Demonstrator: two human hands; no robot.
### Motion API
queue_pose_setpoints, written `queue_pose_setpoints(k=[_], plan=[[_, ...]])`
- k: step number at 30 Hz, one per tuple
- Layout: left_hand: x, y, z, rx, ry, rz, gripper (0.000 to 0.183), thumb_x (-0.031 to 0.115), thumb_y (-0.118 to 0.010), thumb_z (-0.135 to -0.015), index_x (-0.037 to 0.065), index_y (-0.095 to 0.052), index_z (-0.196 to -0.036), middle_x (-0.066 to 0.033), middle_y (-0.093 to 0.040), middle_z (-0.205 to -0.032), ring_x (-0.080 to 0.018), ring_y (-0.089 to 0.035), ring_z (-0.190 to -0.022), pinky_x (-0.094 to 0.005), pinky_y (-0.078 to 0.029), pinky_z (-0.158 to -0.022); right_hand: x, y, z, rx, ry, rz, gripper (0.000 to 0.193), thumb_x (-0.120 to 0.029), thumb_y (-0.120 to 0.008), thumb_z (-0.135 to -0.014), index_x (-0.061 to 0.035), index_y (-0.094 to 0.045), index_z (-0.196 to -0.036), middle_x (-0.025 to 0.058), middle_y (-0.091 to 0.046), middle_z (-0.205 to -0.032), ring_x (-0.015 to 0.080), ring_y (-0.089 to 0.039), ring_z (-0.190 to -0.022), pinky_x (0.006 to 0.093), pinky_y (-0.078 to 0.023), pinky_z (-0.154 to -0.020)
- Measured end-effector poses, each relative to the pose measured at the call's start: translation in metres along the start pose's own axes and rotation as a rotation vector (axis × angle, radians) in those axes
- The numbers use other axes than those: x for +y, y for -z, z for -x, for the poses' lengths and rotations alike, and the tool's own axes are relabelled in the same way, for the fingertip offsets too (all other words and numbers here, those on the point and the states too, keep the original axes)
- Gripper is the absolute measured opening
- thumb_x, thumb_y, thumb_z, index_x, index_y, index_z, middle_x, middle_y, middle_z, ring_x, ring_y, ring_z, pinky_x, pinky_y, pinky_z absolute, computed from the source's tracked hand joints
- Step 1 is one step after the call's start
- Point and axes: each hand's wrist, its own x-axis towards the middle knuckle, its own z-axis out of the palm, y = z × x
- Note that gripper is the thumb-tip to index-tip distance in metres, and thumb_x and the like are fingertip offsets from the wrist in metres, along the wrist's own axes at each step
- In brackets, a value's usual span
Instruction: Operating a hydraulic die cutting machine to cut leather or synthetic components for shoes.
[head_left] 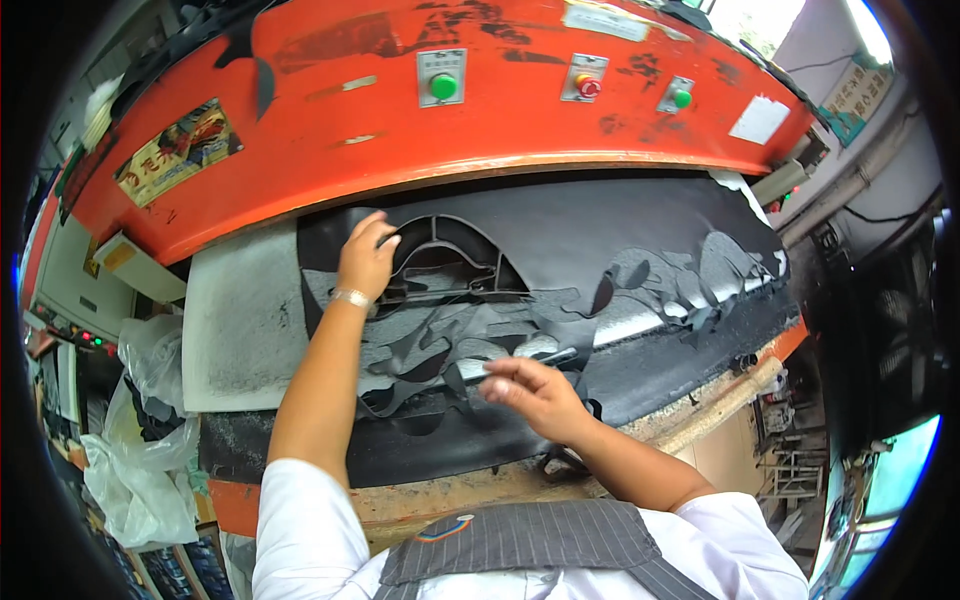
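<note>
Translucent plastic bagging [150, 470] hangs at far left of my view, beside the pale board [235, 330]. Next, I record the left hand [367, 260], fingers bent at the left end of a curved black frame [434, 230]; whether they grip it, I cannot tell. The frame lies on a dark sheet [590, 225], near the orange-red machine beam [500, 110]. Farther right and nearer the wearer, the right hand [537, 396] is loosely spread beside strip-like scraps [428, 368]. Rightmost, I note offcuts [728, 262] along the sheet's near side.

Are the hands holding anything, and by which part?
The left hand is at the metal frame's left end, its grip unclear; the right hand looks empty.
</note>
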Motion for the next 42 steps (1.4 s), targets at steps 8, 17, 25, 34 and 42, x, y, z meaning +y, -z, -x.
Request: queue_pose_setpoints(k=[8, 17, 25, 34, 42], plan=[[0.136, 0.051, 0.109, 0.097, -0.574, -0.113, 0.029, -0.002, -0.068, -0.074, 0.004, -0.061, -0.102, -0.0190, -0.065, -0.107, -0.0348, -0.065, -0.094, -0.0442, -0.055, -0.081, -0.010, -0.006, -0.005, 0.115, -0.028, -0.491, 0.072, -0.055, -0.037, -0.097, -0.0052, -0.021, -0.147, 0.0181, -0.037, -0.146, 0.0258, -0.035, -0.134, 0.0427, -0.025, -0.112], [0.245, -0.028, 0.120, 0.032, -0.504, 0.267, 0.043, 0.016, -0.078, -0.075, 0.006, -0.057, -0.110, -0.0146, -0.063, -0.107, -0.0331, -0.061, -0.105, -0.0441, -0.050, -0.089, -0.109, 0.092, 0.023, -0.021, 0.325, -0.002, 0.071, -0.034, -0.069, -0.082, 0.0015, -0.040, -0.135, 0.0088, -0.059, -0.099, 0.0172, -0.058, -0.099, 0.0336, -0.045, -0.092], [0.170, -0.161, 0.086, -0.029, 0.321, -0.121, 0.039, 0.017, -0.065, -0.082, 0.002, -0.054, -0.116, -0.0163, -0.062, -0.115, -0.0349, -0.054, -0.115, -0.0459, -0.036, -0.103, -0.137, 0.186, -0.036, -0.198, 0.736, 1.565, 0.056, -0.040, -0.076, -0.068, 0.0038, -0.060, -0.100, 0.0251, -0.060, -0.108, 0.0371, -0.047, -0.119, 0.0458, -0.041, -0.098], [0.182, -0.181, 0.102, 0.010, 0.274, -0.197, 0.038, 0.011, -0.062, -0.081, 0.001, -0.046, -0.115, -0.0175, -0.060, -0.119, -0.0327, -0.050, -0.122, -0.0460, -0.027, -0.111, -0.079, 0.221, -0.089, -0.358, 0.580, 1.726, 0.052, -0.041, -0.076, -0.069, -0.0010, -0.061, -0.099, 0.0119, -0.064, -0.098, 0.0279, -0.054, -0.102, 0.0385, -0.046, -0.087], [0.180, -0.183, 0.100, 0.038, 0.264, -0.214, 0.033, 0.011, -0.062, -0.081, 0.002, -0.044, -0.108, -0.0216, -0.061, -0.122, -0.0348, -0.050, -0.123, -0.0433, -0.029, -0.109, -0.064, 0.234, -0.084, -0.214, 0.635, 1.631, 0.086, -0.055, -0.076, -0.064, -0.0103, -0.050, -0.133, 0.0120, -0.061, -0.108, 0.0295, -0.051, -0.106, 0.0422, -0.037, -0.096]])
